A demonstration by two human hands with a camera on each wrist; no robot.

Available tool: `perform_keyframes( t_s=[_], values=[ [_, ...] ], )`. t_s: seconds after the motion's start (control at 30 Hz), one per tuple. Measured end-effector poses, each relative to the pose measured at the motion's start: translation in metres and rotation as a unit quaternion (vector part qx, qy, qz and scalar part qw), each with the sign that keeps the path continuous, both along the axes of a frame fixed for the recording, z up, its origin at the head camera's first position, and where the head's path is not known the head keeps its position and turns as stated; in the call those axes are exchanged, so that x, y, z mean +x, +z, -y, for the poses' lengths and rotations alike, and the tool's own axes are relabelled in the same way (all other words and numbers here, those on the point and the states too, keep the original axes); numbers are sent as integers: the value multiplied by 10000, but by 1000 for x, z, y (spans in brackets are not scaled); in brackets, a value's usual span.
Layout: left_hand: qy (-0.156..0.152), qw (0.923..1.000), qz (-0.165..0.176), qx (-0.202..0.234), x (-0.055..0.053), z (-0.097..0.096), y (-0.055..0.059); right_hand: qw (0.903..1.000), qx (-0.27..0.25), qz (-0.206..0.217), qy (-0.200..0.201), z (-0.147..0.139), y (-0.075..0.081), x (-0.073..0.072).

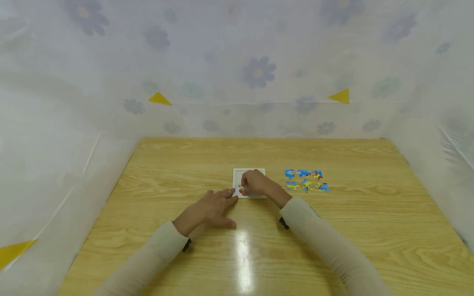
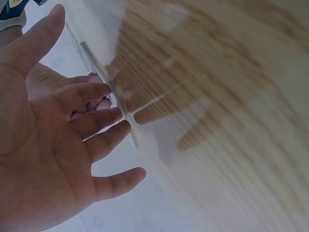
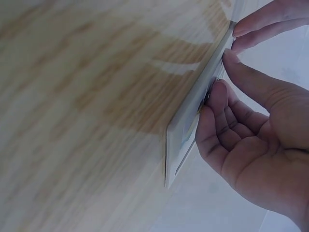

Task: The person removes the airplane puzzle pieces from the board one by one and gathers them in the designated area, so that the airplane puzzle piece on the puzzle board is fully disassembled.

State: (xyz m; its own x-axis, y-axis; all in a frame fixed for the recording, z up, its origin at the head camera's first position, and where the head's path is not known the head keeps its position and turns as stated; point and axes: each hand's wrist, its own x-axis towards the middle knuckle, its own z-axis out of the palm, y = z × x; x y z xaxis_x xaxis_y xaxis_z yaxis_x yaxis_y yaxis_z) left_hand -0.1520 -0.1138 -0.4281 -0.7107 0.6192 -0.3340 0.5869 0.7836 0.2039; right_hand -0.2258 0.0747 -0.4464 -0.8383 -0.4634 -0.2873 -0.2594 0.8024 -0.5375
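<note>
A small white puzzle tray (image 1: 261,197) lies on the table, seen edge-on as a pale board (image 3: 178,140) in the right wrist view. Over it, my right hand (image 1: 254,182) has its fingers curled and its thumb low, gripping a puzzle piece (image 1: 241,190) with red and yellow on it at the tray's lower left. The hand hides most of the tray's inside. My left hand (image 1: 212,207) lies flat with fingers spread and thumb out; its fingertips (image 2: 126,126) touch the tray's left edge, as the left wrist view shows too.
Several loose blue, yellow and red puzzle pieces (image 1: 306,185) lie in two rows right of the tray. The wooden table (image 1: 166,164) reaches a flower-patterned curtain (image 1: 222,115) at the back and sides. Yellow triangles (image 1: 160,98) are on the curtain.
</note>
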Motion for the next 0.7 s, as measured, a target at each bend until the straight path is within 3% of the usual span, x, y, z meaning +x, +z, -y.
perform_keyframes(
  t_s=[0.7],
  values=[
    [-15,10000,-20,-78,-2,-2,1,9994,-191,-34,-271,-1,5,0]
  ],
)
